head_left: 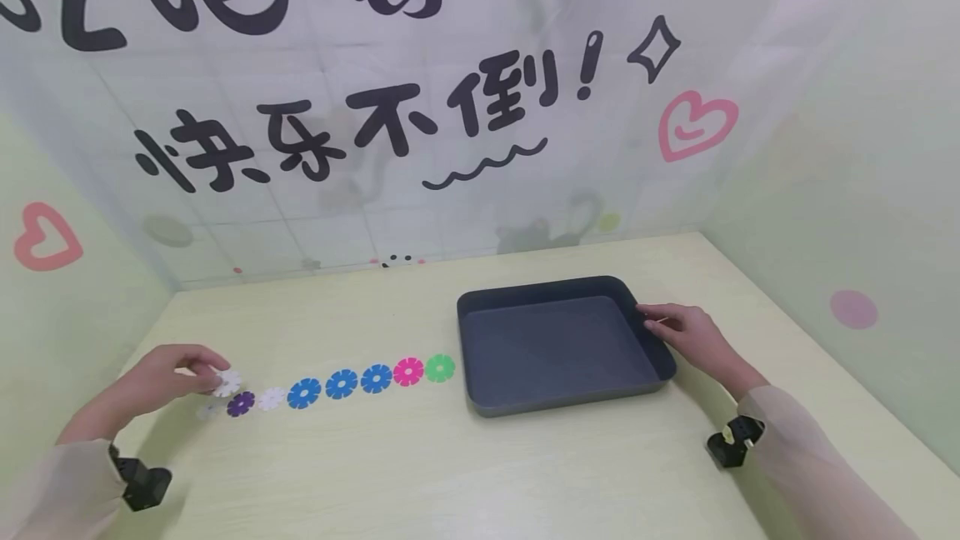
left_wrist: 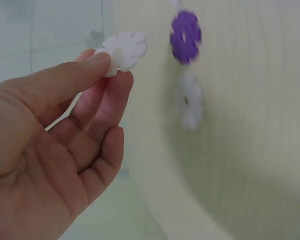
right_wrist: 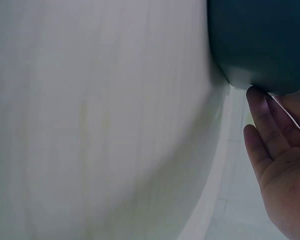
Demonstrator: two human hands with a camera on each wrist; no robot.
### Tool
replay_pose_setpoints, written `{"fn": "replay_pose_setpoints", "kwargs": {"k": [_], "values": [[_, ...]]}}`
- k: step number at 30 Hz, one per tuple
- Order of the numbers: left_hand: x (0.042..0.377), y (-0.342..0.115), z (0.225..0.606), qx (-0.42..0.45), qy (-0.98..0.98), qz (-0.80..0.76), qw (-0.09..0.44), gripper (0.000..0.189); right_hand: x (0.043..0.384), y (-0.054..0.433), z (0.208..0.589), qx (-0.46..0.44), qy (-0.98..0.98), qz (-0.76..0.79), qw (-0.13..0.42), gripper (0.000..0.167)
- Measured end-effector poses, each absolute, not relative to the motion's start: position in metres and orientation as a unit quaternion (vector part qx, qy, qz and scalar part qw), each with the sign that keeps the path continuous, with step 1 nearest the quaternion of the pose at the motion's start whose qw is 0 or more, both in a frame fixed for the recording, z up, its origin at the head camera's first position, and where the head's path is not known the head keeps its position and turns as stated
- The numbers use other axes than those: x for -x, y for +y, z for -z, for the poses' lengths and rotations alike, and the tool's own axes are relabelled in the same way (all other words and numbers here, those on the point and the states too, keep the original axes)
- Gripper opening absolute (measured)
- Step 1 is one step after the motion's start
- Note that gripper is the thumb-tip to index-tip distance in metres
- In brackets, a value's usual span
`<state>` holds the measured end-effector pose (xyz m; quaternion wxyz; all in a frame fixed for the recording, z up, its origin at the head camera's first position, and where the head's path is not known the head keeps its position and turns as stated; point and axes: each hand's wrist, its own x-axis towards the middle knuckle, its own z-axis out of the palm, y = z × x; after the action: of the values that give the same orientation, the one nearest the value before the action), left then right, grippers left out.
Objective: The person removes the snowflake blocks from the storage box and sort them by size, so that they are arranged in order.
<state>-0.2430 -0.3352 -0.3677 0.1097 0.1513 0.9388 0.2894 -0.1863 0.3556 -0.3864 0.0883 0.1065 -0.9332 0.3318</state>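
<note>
Between thumb and fingertips my left hand (head_left: pixel 176 373) pinches a white notched snowflake disc (left_wrist: pixel 122 51), held above the table. Below it, another white disc (left_wrist: pixel 190 101) lies at the left end of a row. A purple disc (head_left: pixel 241 404) comes after it, followed by a white disc (head_left: pixel 272 398), three blue discs (head_left: pixel 341 384), a pink disc (head_left: pixel 408 372) and a green disc (head_left: pixel 440 368). The green one lies close to a dark grey rectangular tray (head_left: pixel 555 348). My right hand (head_left: pixel 693 340) grips the tray's right wall, with the thumb at the rim and fingers against the outside.
The pale wooden table (head_left: pixel 480 473) carries the row and the tray. Behind it hangs a white printed cloth (head_left: pixel 375 215) with dark lettering. Pale side walls (head_left: pixel 840 215) border the table, and a small black camera sits on each wrist.
</note>
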Motion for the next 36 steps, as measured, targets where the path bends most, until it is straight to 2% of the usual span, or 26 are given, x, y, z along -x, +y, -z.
{"fn": "replay_pose_setpoints", "kwargs": {"k": [6, 11, 26, 36], "values": [[0.233, -0.369, 0.374, -0.088, 0.943, -0.295, 0.126, 0.044, 0.186, 0.359, 0.385, -0.106, -0.936, -0.324, 0.092, 0.031], [0.232, -0.385, 0.382, -0.046, 0.94, -0.304, 0.148, 0.048, 0.187, 0.362, 0.386, -0.11, -0.937, -0.318, 0.099, 0.03], [0.237, -0.385, 0.396, -0.024, 0.947, -0.294, 0.128, 0.047, 0.186, 0.363, 0.385, -0.118, -0.934, -0.318, 0.117, 0.03], [0.235, -0.382, 0.399, -0.033, 0.95, -0.283, 0.13, 0.039, 0.185, 0.364, 0.386, -0.114, -0.933, -0.322, 0.111, 0.03]]}}
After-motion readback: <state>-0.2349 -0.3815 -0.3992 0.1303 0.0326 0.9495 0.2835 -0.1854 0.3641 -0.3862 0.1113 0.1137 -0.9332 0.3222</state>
